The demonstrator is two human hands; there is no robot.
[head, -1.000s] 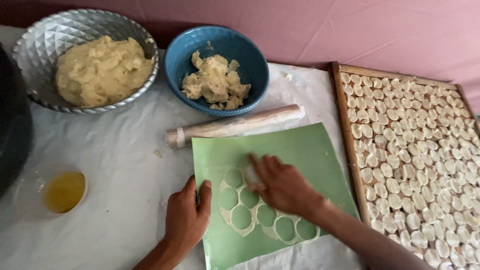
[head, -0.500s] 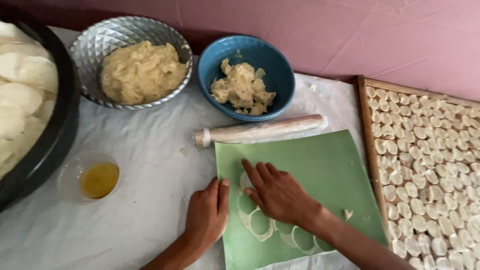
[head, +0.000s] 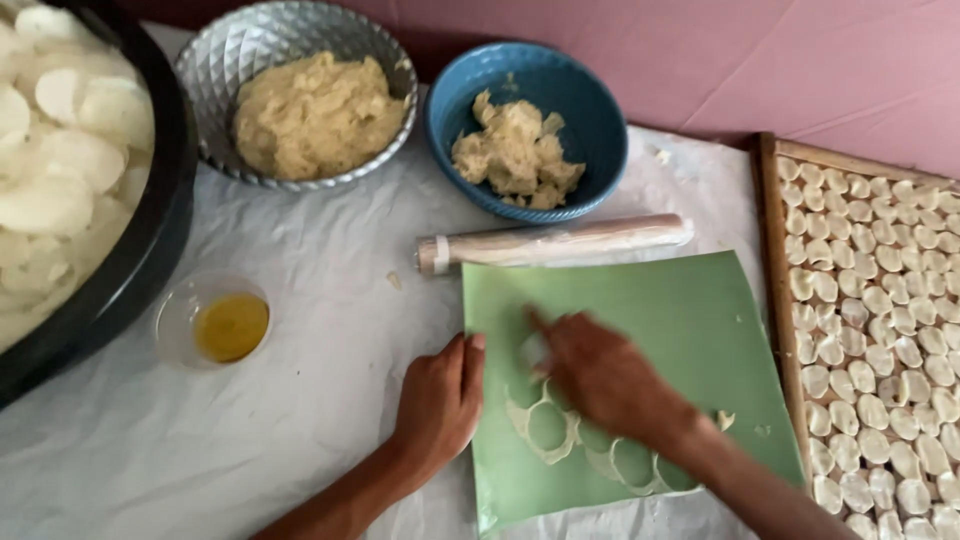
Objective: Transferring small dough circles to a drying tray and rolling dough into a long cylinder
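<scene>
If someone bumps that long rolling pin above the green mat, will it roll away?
Probably yes. The rolling pin is a smooth round cylinder lying on its side on the white sheet, so a nudge would likely roll it. It looks stiff and solid, not floppy. The blue bowl behind might stop it.

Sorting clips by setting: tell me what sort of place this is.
Probably a home food-making spot: bowls of dough, a rolling pin, a green mat with cut dough, a tray of small pieces.

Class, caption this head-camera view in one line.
Right hand lifts cut dough off a green mat; left hand steadies its edge.
</scene>
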